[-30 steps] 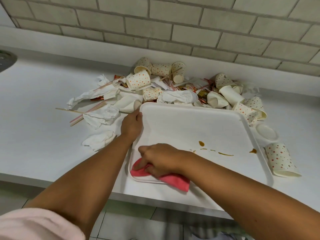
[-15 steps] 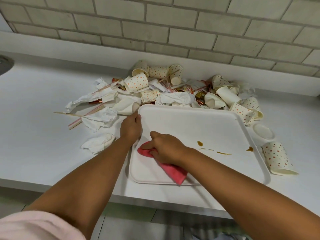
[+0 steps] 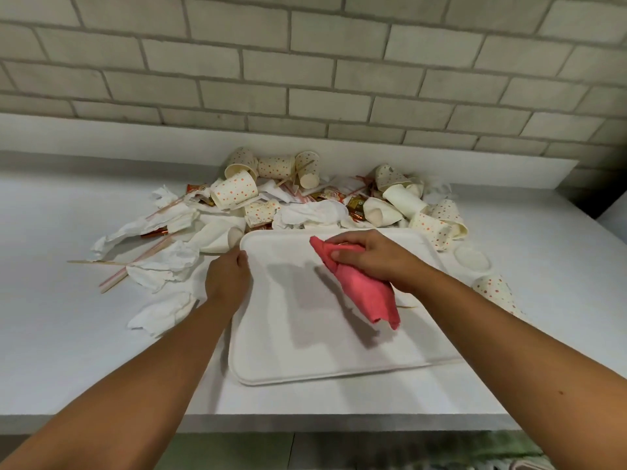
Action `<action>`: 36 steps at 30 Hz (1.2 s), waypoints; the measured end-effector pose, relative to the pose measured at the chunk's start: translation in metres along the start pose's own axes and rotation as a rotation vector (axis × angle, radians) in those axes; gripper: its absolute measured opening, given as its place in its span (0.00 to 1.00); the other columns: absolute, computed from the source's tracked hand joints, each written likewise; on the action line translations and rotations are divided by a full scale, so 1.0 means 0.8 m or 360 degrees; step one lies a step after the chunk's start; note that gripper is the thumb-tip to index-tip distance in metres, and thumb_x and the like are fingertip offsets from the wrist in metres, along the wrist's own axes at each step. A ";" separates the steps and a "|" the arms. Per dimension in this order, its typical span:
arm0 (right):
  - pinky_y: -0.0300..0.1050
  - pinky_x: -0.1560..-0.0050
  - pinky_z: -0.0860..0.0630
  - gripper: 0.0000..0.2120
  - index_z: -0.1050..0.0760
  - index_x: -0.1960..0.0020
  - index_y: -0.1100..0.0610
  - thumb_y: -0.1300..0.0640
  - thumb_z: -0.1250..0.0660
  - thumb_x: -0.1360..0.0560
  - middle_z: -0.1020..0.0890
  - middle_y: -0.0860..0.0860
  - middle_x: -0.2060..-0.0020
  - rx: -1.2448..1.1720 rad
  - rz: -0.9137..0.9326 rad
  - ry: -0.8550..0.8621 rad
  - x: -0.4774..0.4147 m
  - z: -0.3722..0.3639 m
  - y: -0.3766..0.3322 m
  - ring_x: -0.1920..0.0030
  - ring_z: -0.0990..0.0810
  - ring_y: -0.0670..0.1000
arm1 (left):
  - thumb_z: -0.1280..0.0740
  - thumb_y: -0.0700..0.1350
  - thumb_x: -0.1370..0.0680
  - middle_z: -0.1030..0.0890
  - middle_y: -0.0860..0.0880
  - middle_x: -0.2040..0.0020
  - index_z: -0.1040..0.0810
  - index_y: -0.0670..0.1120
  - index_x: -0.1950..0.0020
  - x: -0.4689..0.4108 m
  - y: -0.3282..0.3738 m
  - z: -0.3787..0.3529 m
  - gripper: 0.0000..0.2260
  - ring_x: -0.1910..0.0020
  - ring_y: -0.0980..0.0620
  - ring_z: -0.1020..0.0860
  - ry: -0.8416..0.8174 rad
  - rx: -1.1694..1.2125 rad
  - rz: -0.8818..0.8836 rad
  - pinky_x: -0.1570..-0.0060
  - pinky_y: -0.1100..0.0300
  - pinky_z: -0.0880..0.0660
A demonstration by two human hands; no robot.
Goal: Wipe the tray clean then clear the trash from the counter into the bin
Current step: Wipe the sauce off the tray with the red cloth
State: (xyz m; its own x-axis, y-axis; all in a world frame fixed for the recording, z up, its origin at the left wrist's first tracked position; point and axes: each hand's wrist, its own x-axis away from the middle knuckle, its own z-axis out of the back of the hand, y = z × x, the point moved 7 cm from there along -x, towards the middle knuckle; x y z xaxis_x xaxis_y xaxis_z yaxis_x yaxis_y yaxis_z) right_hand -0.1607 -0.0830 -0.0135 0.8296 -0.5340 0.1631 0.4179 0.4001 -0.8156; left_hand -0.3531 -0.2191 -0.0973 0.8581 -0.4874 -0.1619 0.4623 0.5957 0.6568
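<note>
From my feed, the white desk [image 3: 51, 317] runs across the frame under a brick wall [image 3: 305, 62]. At nine o'clock from the tray lie crumpled napkins [image 3: 163, 266] with a few straws [image 3: 135, 271] lying partly under them.

My left hand [image 3: 227, 279] grips the white tray [image 3: 305, 351] at its ten o'clock corner, fingers curled onto the rim. The tray sits flat on the desk, its near edge close to the desk's front edge.

At twelve o'clock, touching the tray's far rim, is the trash heap: polka-dot paper cups [image 3: 234, 191] on their sides, plain white cups [image 3: 403, 200], tissues and sauce packets [image 3: 356, 201].

My right hand [image 3: 376, 256] is closed around a pink cloth [image 3: 359, 286], holding it down on the tray's far half at about one o'clock; the cloth's loose end trails toward the tray's middle.

At two o'clock, just off the tray, a white lid [image 3: 471, 259] lies flat, and at three o'clock another dotted cup [image 3: 495, 293] lies tipped over, partly hidden by my right forearm.
</note>
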 end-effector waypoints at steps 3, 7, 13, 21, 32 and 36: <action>0.45 0.50 0.25 0.05 0.22 0.51 0.47 0.54 0.31 0.26 0.20 0.52 0.50 -0.0378 -0.0125 0.0182 -0.001 0.018 0.003 0.52 0.21 0.51 | 0.46 0.42 0.19 0.21 0.36 0.50 0.24 0.38 0.45 0.001 0.009 0.008 0.14 0.51 0.37 0.23 0.0086 -0.0112 -0.0029 0.55 0.50 0.28; 0.48 0.46 0.25 0.09 0.25 0.45 0.52 0.54 0.33 0.25 0.21 0.52 0.49 -0.0551 -0.0163 0.0359 0.002 0.029 0.004 0.49 0.22 0.53 | 0.42 0.42 0.20 0.28 0.35 0.41 0.26 0.38 0.36 0.003 0.043 0.028 0.15 0.44 0.35 0.28 0.0251 -0.0195 -0.0155 0.46 0.46 0.30; 0.47 0.41 0.25 0.26 0.35 0.31 0.54 0.59 0.32 0.26 0.25 0.52 0.44 -0.0372 -0.0141 0.0455 0.004 0.027 -0.003 0.44 0.24 0.53 | 0.42 0.43 0.19 0.23 0.41 0.46 0.21 0.40 0.43 0.032 0.173 0.036 0.13 0.45 0.45 0.26 -0.0053 0.0542 -0.0540 0.52 0.65 0.37; 0.40 0.45 0.26 0.39 0.46 0.26 0.54 0.72 0.32 0.30 0.24 0.47 0.47 -0.0519 0.0318 0.0509 0.018 0.034 -0.027 0.50 0.22 0.45 | 0.41 0.62 0.28 0.21 0.42 0.49 0.21 0.48 0.50 0.043 0.229 0.000 0.20 0.49 0.43 0.22 -0.0594 0.0677 -0.0446 0.49 0.54 0.26; 0.28 0.66 0.31 0.16 0.26 0.36 0.58 0.67 0.39 0.22 0.23 0.51 0.55 -0.0264 0.0127 0.0587 0.020 0.114 0.021 0.59 0.26 0.48 | 0.38 0.40 0.25 0.24 0.52 0.47 0.28 0.53 0.35 0.018 0.228 -0.005 0.19 0.48 0.52 0.26 -0.0571 0.0642 -0.0459 0.49 0.62 0.32; 0.27 0.69 0.30 0.14 0.21 0.43 0.62 0.67 0.42 0.23 0.21 0.55 0.52 0.0326 -0.0371 0.0844 0.021 0.173 0.104 0.56 0.24 0.52 | 0.39 0.41 0.24 0.24 0.50 0.41 0.31 0.57 0.32 0.005 0.220 -0.017 0.22 0.46 0.48 0.25 -0.0725 0.0249 -0.0589 0.49 0.60 0.31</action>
State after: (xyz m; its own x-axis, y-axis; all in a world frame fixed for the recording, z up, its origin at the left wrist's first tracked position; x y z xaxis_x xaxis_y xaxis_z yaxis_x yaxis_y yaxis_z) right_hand -0.0607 0.0438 -0.0017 0.4326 -0.9014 -0.0172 0.6724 0.3353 -0.6599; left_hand -0.2649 -0.1075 0.0079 0.4485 -0.8892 -0.0911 0.6437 0.2506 0.7231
